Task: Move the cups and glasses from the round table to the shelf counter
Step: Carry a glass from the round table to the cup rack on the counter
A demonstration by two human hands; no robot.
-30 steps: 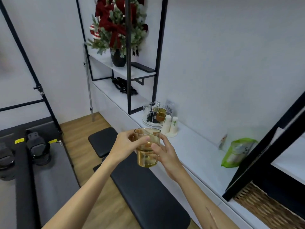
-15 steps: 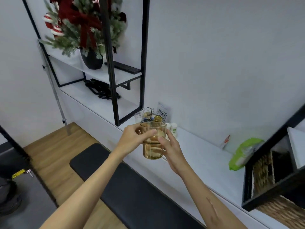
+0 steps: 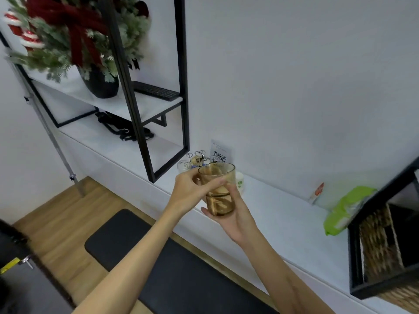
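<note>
1. The amber glass tumbler (image 3: 218, 189) sits at the centre of the frame, upright, lifted clear of any surface, with what looks like a second amber glass nested inside it, though tint and reflections make that uncertain.
2. The left hand (image 3: 189, 193) is closed on the tumbler's upper left side, its fingers wrapped round the wall just below the rim.
3. The right hand (image 3: 235, 211) grips the lower right side and cups under the base, so both hands carry the load together.
4. Behind and below the tumbler runs the white bench (image 3: 278, 214) of the shelf unit, crossing from left of centre to the lower right; the tumbler hangs above its near edge and is not yet set down.
5. Already on the bench, just behind the tumbler, stand a wire rack (image 3: 197, 158) with a clear glass (image 3: 184, 166) beside it, a QR-code card (image 3: 219, 154) and white paper cups (image 3: 239, 183); whether any of these came from the round table I cannot tell.
6. A bare stretch of bench lies to the right of centre, before the green packet (image 3: 347, 209) at right.
7. Judged progress: this load is at the destination with only placing left. The round table is out of view, so how many cups remain there is unknown.
</note>
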